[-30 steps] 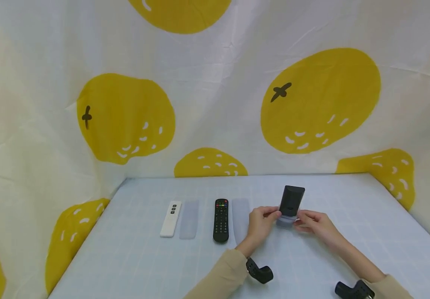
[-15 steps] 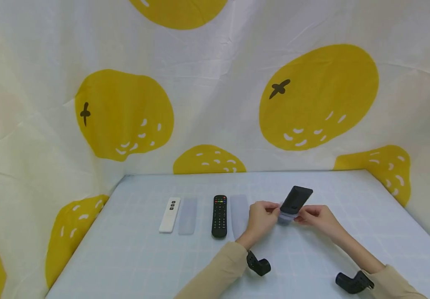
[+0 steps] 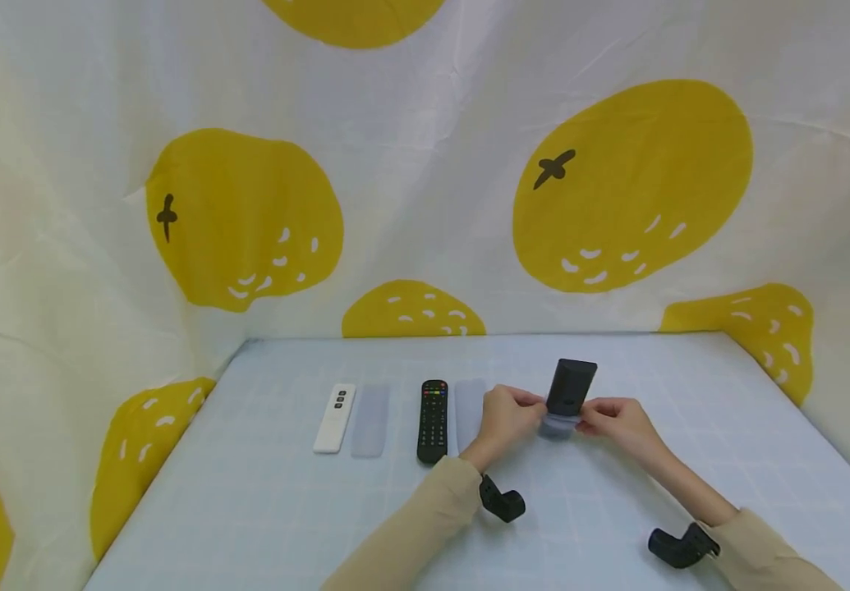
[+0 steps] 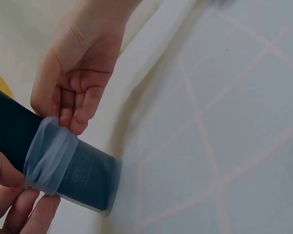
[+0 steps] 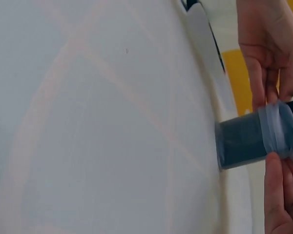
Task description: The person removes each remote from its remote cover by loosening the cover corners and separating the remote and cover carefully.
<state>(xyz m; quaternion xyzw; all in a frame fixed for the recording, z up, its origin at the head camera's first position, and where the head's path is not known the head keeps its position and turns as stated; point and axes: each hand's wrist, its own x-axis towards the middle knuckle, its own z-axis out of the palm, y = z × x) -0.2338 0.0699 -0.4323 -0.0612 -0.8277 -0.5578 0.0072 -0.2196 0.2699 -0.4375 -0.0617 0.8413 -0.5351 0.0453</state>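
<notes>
In the head view a dark, slab-like remote control (image 3: 572, 386) stands tilted above the table, a plain face toward me; no buttons show. Its lower end sits in a translucent sleeve (image 3: 559, 426), whose upper part is bunched into folds around the remote, as the left wrist view shows on the sleeve (image 4: 51, 153). My left hand (image 3: 507, 420) pinches the left edge of these folds, and my right hand (image 3: 622, 428) pinches the right edge. The right wrist view shows the lower end of the sleeve (image 5: 241, 141) smooth over the remote.
Left of my hands lie a black remote control (image 3: 433, 420) with many buttons and a white remote (image 3: 335, 419). A flat translucent sleeve (image 3: 370, 420) lies beside the white one. Another flat sleeve (image 3: 468, 410) is partly behind my left hand. A patterned curtain (image 3: 425, 180) hangs behind the table.
Half a second ago the remote leaned further right; now it is more upright again. Both hands keep their pinch on the sleeve. The head view has shifted slightly.
</notes>
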